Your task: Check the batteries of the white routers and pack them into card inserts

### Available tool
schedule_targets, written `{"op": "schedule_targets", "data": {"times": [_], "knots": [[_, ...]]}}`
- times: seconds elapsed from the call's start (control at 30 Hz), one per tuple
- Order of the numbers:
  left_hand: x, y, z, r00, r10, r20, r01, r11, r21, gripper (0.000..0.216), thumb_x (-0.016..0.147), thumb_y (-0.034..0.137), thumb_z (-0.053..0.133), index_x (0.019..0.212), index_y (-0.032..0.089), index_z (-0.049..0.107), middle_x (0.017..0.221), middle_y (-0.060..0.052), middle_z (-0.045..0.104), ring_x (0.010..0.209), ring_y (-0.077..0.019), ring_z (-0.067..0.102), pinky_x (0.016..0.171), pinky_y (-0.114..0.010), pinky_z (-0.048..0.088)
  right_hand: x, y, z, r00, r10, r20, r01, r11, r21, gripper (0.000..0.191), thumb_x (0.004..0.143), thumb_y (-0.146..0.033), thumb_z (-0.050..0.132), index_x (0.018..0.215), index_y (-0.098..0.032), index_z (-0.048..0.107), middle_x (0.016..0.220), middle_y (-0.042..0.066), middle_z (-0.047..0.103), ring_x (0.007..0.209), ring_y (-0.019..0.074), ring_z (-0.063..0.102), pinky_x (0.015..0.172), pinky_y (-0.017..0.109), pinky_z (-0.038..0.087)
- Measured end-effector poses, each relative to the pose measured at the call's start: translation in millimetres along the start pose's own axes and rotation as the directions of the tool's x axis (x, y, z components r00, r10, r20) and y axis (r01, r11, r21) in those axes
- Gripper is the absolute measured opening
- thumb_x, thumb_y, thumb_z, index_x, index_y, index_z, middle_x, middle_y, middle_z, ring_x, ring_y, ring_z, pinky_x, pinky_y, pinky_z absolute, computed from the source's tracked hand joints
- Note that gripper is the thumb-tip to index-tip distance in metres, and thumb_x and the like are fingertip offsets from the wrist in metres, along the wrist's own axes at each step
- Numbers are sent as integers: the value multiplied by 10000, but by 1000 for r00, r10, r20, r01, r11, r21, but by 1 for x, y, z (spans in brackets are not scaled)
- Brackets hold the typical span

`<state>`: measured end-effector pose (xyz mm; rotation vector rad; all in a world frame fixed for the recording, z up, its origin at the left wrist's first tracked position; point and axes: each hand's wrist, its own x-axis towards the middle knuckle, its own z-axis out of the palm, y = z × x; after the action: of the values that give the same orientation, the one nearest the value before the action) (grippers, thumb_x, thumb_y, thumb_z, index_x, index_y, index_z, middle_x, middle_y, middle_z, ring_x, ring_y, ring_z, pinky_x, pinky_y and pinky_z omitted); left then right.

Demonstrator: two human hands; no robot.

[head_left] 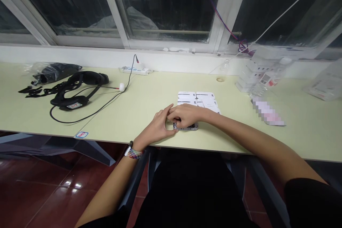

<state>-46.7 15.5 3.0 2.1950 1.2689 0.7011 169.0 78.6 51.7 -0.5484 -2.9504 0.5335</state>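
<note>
A small flat device with a pale rim and a dark inner part lies near the table's front edge, mostly covered by my hands. My left hand curves round its left end, thumb at the near corner and fingers at the far side, steadying it. From the right, my right hand reaches over the device, fingers bent and pressed together above its left end. What those fingertips pinch, if anything, is hidden. Just behind lie white printed panels with black marks, set close together in a block.
On the left are a black headset, its cable, a black item in a plastic bag and a white power strip. White boxes, a clear bottle and a tape roll stand right. Windows close the back.
</note>
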Motion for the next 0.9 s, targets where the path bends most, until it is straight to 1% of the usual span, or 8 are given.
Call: {"op": "schedule_targets", "data": {"times": [0.2, 0.4, 0.47, 0.53, 0.63, 0.73, 0.83, 0.9], "knots": [[-1, 5, -2, 1000, -4, -8, 4, 1000, -22, 1042, 865, 405, 836, 1739, 297, 280, 1714, -143, 492, 1588, -432, 439, 1270, -606, 413, 0, -1, -1, 1000, 22, 5, -22, 1000, -4, 241, 761, -135, 637, 712, -224, 418, 831, -8, 557, 701, 148, 436, 618, 332, 266], [0, 5, -2, 998, 46, -30, -48, 997, -60, 995, 853, 325, 844, 1694, 290, 314, 1602, -144, 591, 1475, -394, 567, 1220, -562, 462, -1, -3, -9, 999, 43, -31, -41, 996, 83, 249, 739, -110, 615, 697, -223, 397, 787, -18, 519, 687, 143, 416, 629, 333, 258], [0, 3, -1, 997, 63, -36, -65, 996, -64, 986, 856, 314, 845, 1688, 294, 316, 1537, -136, 638, 1434, -386, 600, 1198, -556, 475, -5, -2, -16, 994, 33, -100, -16, 985, 173, 156, 752, -112, 597, 731, -220, 486, 849, -10, 562, 727, 146, 468, 653, 319, 303], [1, 3, -1, 998, 61, -35, -63, 996, -62, 994, 862, 311, 841, 1696, 300, 300, 1450, -119, 693, 1415, -380, 611, 1210, -567, 454, -11, 0, -23, 974, 30, -223, 23, 972, 234, 92, 791, -133, 587, 817, -219, 604, 909, 4, 588, 793, 160, 526, 695, 308, 358], [1, 3, 0, 998, 58, -19, -59, 996, -67, 1060, 869, 295, 830, 1736, 308, 221, 1382, -93, 730, 1410, -356, 612, 1274, -584, 372, -24, 0, -25, 932, 102, -347, -41, 983, 180, 97, 871, -187, 590, 877, -208, 684, 914, 14, 593, 810, 170, 551, 725, 309, 383], [0, 4, 0, 998, 54, -10, -55, 996, -77, 1109, 868, 305, 833, 1760, 309, 173, 1407, -98, 719, 1406, -347, 614, 1282, -582, 360, -40, -5, -15, 950, 162, -269, -164, 986, 17, 163, 943, -309, 669, 1033, -218, 770, 1024, 45, 642, 839, 192, 573, 727, 317, 368], [0, 4, 0, 999, 40, -13, -41, 997, -58, 1116, 874, 327, 836, 1769, 312, 169, 1408, -102, 720, 1401, -355, 616, 1262, -584, 381, -51, -12, 3, 969, 167, -183, -184, 979, -82, 325, 977, -429, 734, 1247, -253, 770, 1137, 87, 655, 950, 245, 598, 748, 323, 382], [0, 5, -1, 999, 37, -11, -38, 998, -52, 1115, 874, 321, 833, 1771, 315, 170, 1410, -99, 722, 1411, -357, 608, 1267, -587, 373, -53, -15, 11, 968, 172, -184, -191, 977, -90, 335, 1003, -439, 721, 1282, -254, 747, 1153, 98, 655, 993, 263, 599, 773, 331, 399]]}}
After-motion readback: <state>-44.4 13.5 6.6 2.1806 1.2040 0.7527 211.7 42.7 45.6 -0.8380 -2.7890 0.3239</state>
